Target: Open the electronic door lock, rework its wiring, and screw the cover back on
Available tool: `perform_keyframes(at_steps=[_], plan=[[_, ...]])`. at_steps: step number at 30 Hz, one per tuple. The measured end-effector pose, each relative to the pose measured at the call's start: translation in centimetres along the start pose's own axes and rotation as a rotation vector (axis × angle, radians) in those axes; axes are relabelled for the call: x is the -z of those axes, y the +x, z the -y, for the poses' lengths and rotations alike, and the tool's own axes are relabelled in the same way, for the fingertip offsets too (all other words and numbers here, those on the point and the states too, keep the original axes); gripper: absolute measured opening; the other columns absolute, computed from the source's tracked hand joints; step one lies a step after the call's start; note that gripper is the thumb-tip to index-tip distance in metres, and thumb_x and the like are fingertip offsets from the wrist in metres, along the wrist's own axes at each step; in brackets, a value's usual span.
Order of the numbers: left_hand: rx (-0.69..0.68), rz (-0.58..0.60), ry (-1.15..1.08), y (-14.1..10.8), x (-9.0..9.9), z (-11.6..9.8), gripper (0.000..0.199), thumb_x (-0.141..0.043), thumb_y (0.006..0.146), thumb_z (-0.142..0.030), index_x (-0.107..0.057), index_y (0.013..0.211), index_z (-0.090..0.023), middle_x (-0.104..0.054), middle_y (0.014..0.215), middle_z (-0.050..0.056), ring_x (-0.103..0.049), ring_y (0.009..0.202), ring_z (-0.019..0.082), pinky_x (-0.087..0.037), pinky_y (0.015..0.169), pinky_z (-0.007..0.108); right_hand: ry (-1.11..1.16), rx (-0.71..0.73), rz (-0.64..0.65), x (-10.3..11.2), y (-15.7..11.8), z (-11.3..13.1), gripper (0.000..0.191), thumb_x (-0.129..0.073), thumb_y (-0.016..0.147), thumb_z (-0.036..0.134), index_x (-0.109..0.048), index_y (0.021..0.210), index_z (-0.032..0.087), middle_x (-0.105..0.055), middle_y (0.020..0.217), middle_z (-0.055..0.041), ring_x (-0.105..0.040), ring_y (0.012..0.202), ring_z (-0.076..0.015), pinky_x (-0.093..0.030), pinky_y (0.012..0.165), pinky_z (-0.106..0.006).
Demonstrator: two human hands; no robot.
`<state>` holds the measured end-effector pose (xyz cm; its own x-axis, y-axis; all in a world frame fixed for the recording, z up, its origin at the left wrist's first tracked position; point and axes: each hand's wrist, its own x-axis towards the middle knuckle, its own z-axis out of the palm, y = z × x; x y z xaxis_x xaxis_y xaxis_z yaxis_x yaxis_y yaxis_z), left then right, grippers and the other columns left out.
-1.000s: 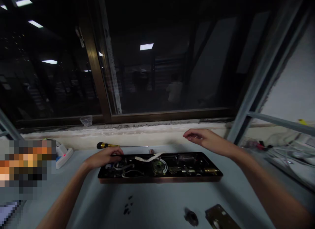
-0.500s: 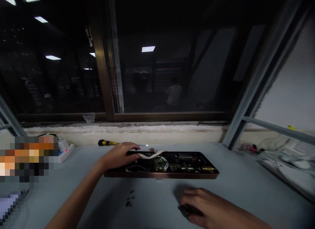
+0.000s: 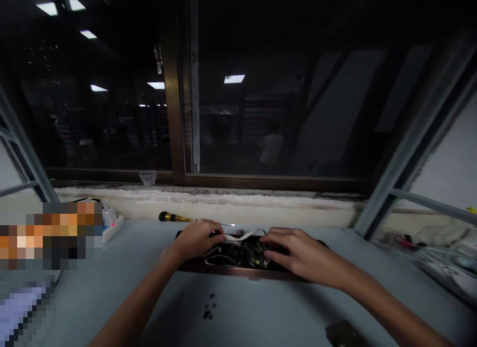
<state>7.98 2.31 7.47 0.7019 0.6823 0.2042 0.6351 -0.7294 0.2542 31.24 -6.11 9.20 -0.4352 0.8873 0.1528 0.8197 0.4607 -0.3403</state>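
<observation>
A long, shallow dark case (image 3: 238, 271) with mechanical parts inside lies across the table. My left hand (image 3: 201, 237) rests over its left part, fingers bent round the end of a white ribbon strip (image 3: 244, 236). Over the right part is my right hand (image 3: 292, 250), its thumb and fingers apart around a round dark part (image 3: 255, 253) near the case's middle. Whether the fingertips grip that part is too dark to tell. Several small black pieces (image 3: 209, 307) lie in front of the case. A dark object (image 3: 345, 333) sits at the front right.
Behind the case lies a yellow and black screwdriver (image 3: 175, 217). A clear cup (image 3: 148, 178) stands on the window sill. A white power strip (image 3: 114, 229) is at the left, beside a pixelated area. Cables (image 3: 443, 267) and metal posts stand at the right.
My right hand has let go of the dark object at the front right and moved up over the case. My left hand stays on the case's left part. The camera view has shifted slightly.
</observation>
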Motion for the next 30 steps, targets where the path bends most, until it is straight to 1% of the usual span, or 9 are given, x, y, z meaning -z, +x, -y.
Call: perform_keyframes(at_steps=[3,8,11,13,16,20,23,28,30], plan=[[-0.009,-0.009,0.011,0.0,-0.1,0.1,0.020,-0.046,0.084,-0.034,-0.063,0.084,-0.022,-0.067,0.088,0.000,-0.060,0.082,0.017,-0.038,0.070,0.023,0.010,-0.013,0.053,0.1,1.5,-0.7,0.019,-0.049,0.080,0.023,-0.062,0.093,0.018,-0.061,0.081,-0.0029,-0.055,0.074,-0.0155,-0.039,0.067,-0.026],[-0.034,-0.002,0.007,0.0,-0.2,0.3,0.019,-0.047,0.084,-0.033,-0.063,0.085,-0.023,-0.068,0.088,-0.001,-0.060,0.081,0.016,-0.038,0.069,0.023,-0.015,-0.002,0.145,-0.7,2.3,-0.7,0.016,-0.049,0.077,0.020,-0.063,0.084,0.019,-0.060,0.080,-0.0021,-0.054,0.078,-0.0163,-0.038,0.069,-0.026],[-0.041,0.004,-0.002,0.0,-0.2,0.3,0.019,-0.047,0.084,-0.033,-0.063,0.086,-0.023,-0.068,0.088,-0.001,-0.060,0.082,0.016,-0.039,0.070,0.023,-0.006,-0.010,0.162,-0.6,2.4,-0.7,0.018,-0.049,0.077,0.022,-0.062,0.091,0.021,-0.060,0.082,-0.0017,-0.054,0.078,-0.0162,-0.038,0.069,-0.026],[-0.034,0.013,-0.013,0.1,-0.1,0.3,0.019,-0.047,0.084,-0.034,-0.063,0.086,-0.023,-0.068,0.088,0.000,-0.060,0.082,0.016,-0.039,0.070,0.023,0.019,-0.026,0.161,-0.2,2.4,-0.8,0.021,-0.051,0.077,0.025,-0.060,0.096,0.022,-0.060,0.080,-0.0010,-0.054,0.074,-0.0152,-0.038,0.067,-0.025],[-0.022,0.037,-0.033,0.1,0.0,0.3,0.019,-0.048,0.083,-0.034,-0.062,0.087,-0.024,-0.067,0.089,0.000,-0.060,0.082,0.016,-0.039,0.070,0.023,0.036,-0.027,0.114,0.1,2.5,-0.8,0.020,-0.049,0.079,0.028,-0.060,0.095,0.021,-0.060,0.079,-0.0015,-0.054,0.071,-0.0145,-0.039,0.065,-0.025],[-0.009,0.051,-0.049,0.1,0.0,0.2,0.019,-0.048,0.082,-0.034,-0.062,0.089,-0.024,-0.067,0.090,0.000,-0.059,0.083,0.016,-0.038,0.071,0.023,-0.004,0.021,0.134,-0.4,2.5,-0.8,0.017,-0.047,0.081,0.023,-0.062,0.086,0.019,-0.061,0.081,-0.0032,-0.055,0.078,-0.0165,-0.038,0.070,-0.026],[-0.001,0.056,-0.052,0.1,0.1,0.1,0.019,-0.047,0.082,-0.034,-0.062,0.089,-0.024,-0.067,0.090,-0.001,-0.059,0.082,0.016,-0.038,0.070,0.023,0.000,0.050,0.153,-0.8,2.4,-0.9,0.019,-0.046,0.081,0.021,-0.063,0.090,0.020,-0.062,0.088,-0.0038,-0.055,0.084,-0.0173,-0.038,0.075,-0.027],[0.011,0.059,-0.062,0.0,0.1,0.2,0.019,-0.047,0.082,-0.035,-0.061,0.088,-0.024,-0.067,0.089,-0.001,-0.059,0.082,0.016,-0.038,0.069,0.022,0.007,0.057,0.161,-0.7,2.3,-1.0,0.021,-0.046,0.081,0.018,-0.062,0.095,0.020,-0.062,0.093,-0.0036,-0.055,0.088,-0.0176,-0.038,0.078,-0.026],[0.011,0.058,-0.067,0.0,0.0,0.2,0.018,-0.047,0.082,-0.035,-0.061,0.088,-0.024,-0.066,0.089,-0.001,-0.059,0.082,0.016,-0.038,0.070,0.022,0.004,0.051,0.159,-0.7,2.4,-0.8,0.020,-0.047,0.081,0.018,-0.062,0.094,0.020,-0.062,0.092,-0.0031,-0.055,0.087,-0.0171,-0.037,0.077,-0.026]])
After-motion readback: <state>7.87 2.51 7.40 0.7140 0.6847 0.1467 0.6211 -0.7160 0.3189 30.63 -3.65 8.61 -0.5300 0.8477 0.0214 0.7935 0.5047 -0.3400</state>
